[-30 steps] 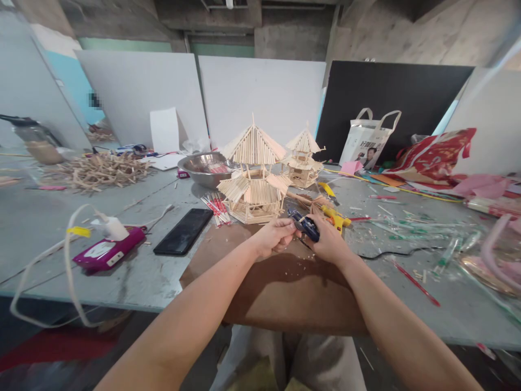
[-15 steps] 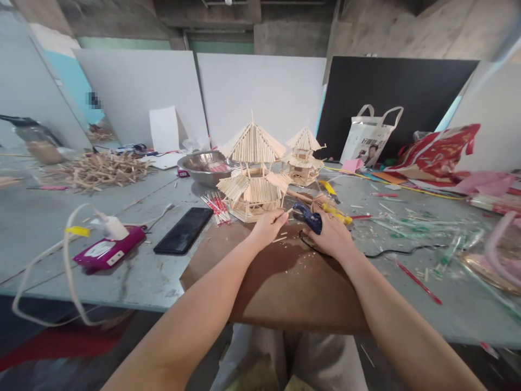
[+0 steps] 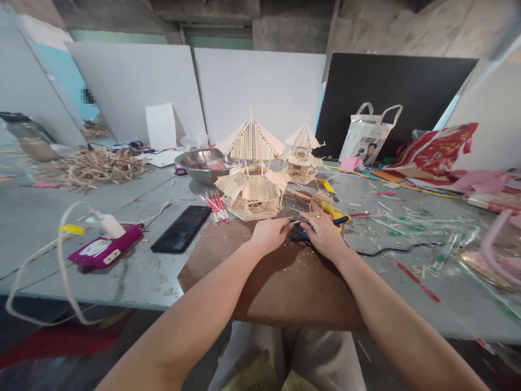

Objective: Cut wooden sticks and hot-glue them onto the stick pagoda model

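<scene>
Head view: at eleven o'clock from the hands, the stick-built pavilion (image 3: 253,191) looks light, stiff and fragile; its base suits lifting. Blue pliers (image 3: 300,235) lie beneath the right hand (image 3: 326,234), fingers spread; probably hard and weightier, best gripped by the handles. At nine o'clock from them, the left hand (image 3: 268,236) seemingly pinches a thin stick (image 3: 293,221), likely brittle.

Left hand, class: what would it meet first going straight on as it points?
Probably the right hand, though the blue tool partly under it might come first; depth is unclear.
</scene>
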The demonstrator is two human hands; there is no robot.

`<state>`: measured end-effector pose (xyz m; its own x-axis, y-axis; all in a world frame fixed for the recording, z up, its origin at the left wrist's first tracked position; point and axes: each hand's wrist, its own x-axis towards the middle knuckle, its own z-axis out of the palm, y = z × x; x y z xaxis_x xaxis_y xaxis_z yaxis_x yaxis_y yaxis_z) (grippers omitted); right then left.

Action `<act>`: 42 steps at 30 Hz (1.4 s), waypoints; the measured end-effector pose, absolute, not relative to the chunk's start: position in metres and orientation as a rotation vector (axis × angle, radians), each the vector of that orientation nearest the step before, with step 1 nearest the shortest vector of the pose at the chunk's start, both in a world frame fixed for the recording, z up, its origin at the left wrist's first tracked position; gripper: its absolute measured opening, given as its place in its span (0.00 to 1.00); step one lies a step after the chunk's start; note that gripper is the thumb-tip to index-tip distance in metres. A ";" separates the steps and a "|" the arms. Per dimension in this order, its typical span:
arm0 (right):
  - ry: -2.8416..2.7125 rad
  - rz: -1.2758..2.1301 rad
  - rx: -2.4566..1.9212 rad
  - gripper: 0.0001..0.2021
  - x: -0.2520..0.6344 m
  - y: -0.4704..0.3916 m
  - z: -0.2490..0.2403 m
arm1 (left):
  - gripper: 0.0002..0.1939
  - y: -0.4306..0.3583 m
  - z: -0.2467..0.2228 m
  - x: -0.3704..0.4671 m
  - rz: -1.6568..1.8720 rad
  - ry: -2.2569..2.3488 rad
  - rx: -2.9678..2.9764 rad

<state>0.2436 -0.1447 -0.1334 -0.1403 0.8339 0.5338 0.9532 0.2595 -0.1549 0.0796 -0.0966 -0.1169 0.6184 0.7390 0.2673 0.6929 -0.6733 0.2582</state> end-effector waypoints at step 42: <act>-2.175 -0.437 -1.956 0.10 0.221 -0.158 -0.130 | 0.22 -0.103 -0.120 0.083 0.357 1.290 2.834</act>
<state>0.2208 -0.1579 -0.1302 -0.1158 0.9374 0.3285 0.9915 0.0894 0.0944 0.0829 -0.1030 -0.1199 0.6355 0.7450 0.2029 0.7433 -0.6614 0.1003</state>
